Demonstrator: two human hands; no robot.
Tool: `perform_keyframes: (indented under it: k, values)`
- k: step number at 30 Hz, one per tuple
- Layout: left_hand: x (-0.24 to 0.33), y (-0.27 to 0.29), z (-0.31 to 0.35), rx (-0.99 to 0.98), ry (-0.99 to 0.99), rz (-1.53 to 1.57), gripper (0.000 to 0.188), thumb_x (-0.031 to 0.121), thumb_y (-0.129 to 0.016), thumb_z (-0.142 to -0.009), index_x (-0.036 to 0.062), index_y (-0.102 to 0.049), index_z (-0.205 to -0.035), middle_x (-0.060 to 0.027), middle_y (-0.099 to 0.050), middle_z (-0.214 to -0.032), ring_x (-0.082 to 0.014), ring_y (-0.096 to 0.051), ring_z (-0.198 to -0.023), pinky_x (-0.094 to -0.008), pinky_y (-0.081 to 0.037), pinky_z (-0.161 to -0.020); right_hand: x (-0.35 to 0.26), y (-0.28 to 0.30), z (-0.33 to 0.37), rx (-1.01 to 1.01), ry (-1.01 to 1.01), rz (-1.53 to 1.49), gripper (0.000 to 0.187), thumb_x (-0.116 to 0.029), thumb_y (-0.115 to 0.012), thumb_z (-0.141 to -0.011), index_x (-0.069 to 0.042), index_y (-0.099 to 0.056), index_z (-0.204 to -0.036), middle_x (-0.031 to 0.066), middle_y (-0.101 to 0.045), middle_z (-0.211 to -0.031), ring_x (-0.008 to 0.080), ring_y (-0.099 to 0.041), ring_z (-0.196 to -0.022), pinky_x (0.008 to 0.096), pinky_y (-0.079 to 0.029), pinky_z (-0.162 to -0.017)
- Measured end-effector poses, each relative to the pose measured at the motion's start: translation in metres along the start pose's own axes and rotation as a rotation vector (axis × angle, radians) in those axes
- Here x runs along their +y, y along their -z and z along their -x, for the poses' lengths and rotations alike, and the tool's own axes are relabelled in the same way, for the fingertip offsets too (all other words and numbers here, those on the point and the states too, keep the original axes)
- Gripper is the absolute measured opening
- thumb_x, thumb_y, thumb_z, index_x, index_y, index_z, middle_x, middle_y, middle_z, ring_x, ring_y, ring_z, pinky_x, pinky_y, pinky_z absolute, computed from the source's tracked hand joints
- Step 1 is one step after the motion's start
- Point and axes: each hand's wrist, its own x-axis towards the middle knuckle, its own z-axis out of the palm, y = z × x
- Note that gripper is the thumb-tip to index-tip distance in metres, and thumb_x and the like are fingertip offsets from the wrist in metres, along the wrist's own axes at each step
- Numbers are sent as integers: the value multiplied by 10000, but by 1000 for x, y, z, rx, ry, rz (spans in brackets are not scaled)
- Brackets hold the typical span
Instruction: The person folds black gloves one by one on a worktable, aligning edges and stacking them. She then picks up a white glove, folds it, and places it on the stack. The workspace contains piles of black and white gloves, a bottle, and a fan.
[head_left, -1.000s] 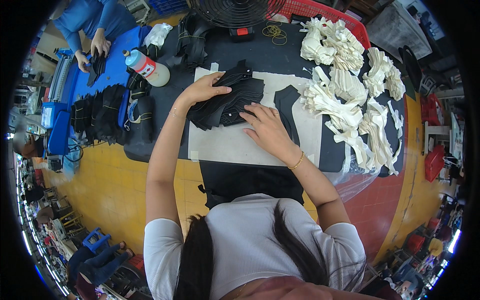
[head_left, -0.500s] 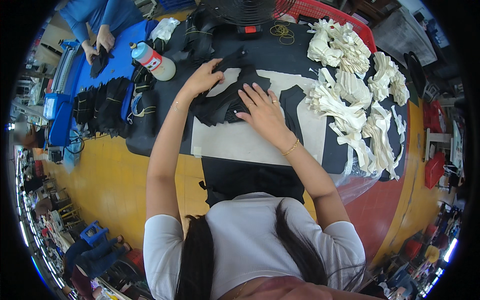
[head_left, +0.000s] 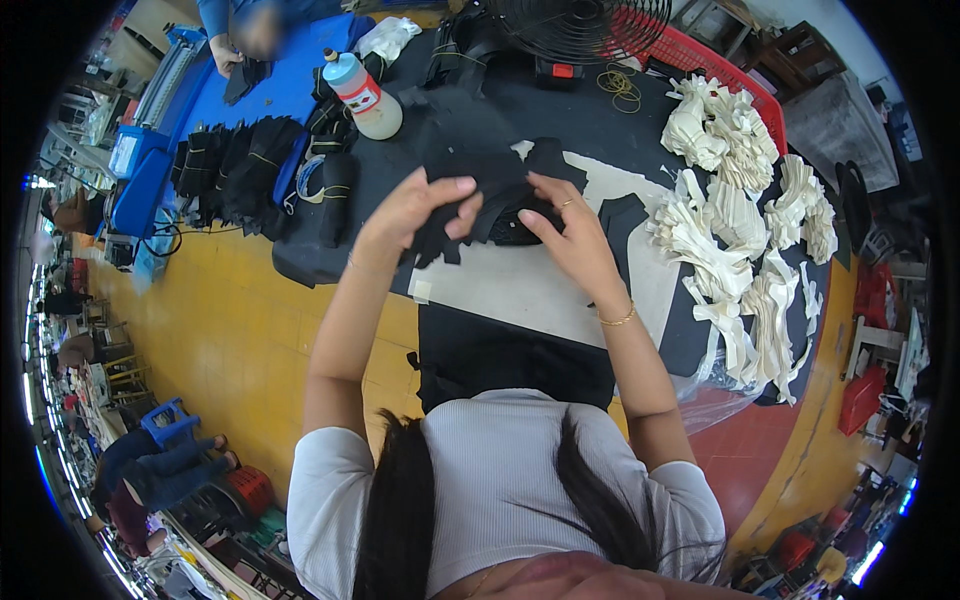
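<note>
A loose pile of black fabric pieces lies between my hands, over a pale sheet on the dark tabletop. My left hand is at the pile's left side, thumb and fingers apart, with nothing visibly pinched. On the right, my right hand has its fingers bent over the pile's edge and its thumb below, with black fabric between them. Strips of the pile hang out beneath my left hand. Beside my right hand lies a separate black cut piece, partly covered by the hand.
White fabric bundles cover the table's right side, before a red basket. A black fan stands at the back. Left are a glue-like bottle, tied black bundles and a co-worker's hand on black cloth.
My left hand has come nearer and lower beside the pile. My right hand, flat on the fabric before, now has its fingers bent at the edge. The view has shifted slightly.
</note>
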Motion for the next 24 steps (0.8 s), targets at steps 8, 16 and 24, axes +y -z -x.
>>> perform_keyframes:
  k: [8,16,24]
  values:
    - [-67,-50,16,16,119,-63,314,325,-621,-964,36,-610,-841,-33,-577,-652,-112,-531,-543,-260,-428,-528,-14,7,32,97,-281,-597,503,-64,-710,-890,-39,-458,-1324,130,-535,-1156,118,-631,-766,238,-511,-677]
    - [-108,-78,28,-102,253,223,598,478,-275,-1062,1,-616,-946,-85,-611,-696,-145,-562,-573,-274,-474,-572,5,16,87,99,-421,-609,262,8,-672,-908,-37,-491,-1092,63,-555,-995,95,-625,-743,236,-519,-669]
    - [-136,-100,38,-257,235,1,634,595,-378,-1011,10,-622,-1021,-61,-632,-861,-121,-554,-634,-264,-468,-591,12,43,138,12,-389,-444,314,34,-746,-828,-57,-526,-1033,-4,-513,-984,69,-591,-804,206,-450,-690]
